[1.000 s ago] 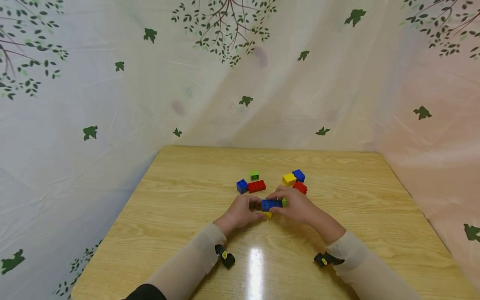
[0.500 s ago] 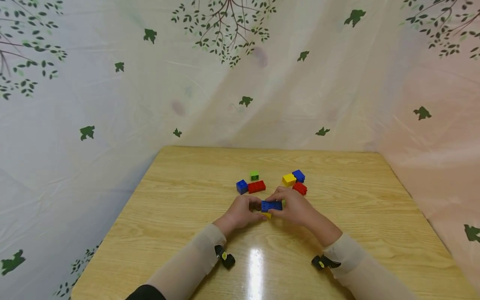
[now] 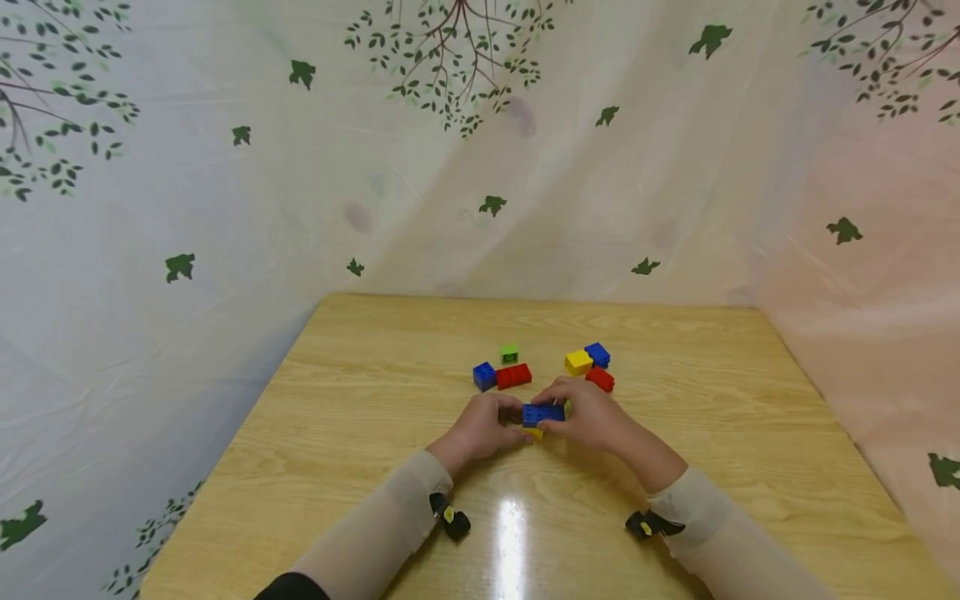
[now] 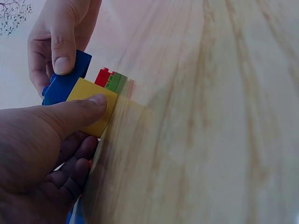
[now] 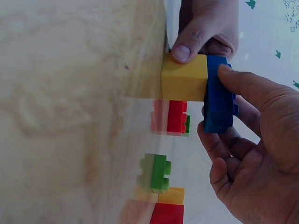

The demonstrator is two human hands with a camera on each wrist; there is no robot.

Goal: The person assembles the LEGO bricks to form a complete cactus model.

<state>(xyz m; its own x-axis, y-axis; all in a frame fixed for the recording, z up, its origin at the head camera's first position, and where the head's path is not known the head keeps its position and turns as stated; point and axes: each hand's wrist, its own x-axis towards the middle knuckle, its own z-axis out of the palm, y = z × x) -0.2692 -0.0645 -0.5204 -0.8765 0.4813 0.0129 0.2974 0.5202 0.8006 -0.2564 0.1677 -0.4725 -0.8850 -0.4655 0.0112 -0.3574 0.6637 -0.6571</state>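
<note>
Near the middle of the table, my left hand (image 3: 483, 425) pinches a yellow building brick (image 5: 184, 81), its thumb lying across the near side. A longer blue building brick (image 3: 543, 414) sits on the yellow one, studs facing up, and juts out past it to the right. My right hand (image 3: 592, 412) grips that blue brick between thumb and fingers. The right wrist view shows both bricks touching, with the yellow one low at the tabletop. Partly behind my right hand is a green brick (image 5: 159, 172).
Beyond my hands on the wooden table (image 3: 375, 350) lie a blue brick (image 3: 484, 376), a red brick (image 3: 513, 376) and a small green brick (image 3: 509, 354). Farther right are another yellow brick (image 3: 578, 362), blue brick (image 3: 597, 355) and red brick (image 3: 600, 379). A patterned cloth (image 3: 420, 208) hangs behind.
My right wrist has shifted slightly to the left. Both hands keep their hold on the blue and yellow bricks, which stay in nearly the same place.
</note>
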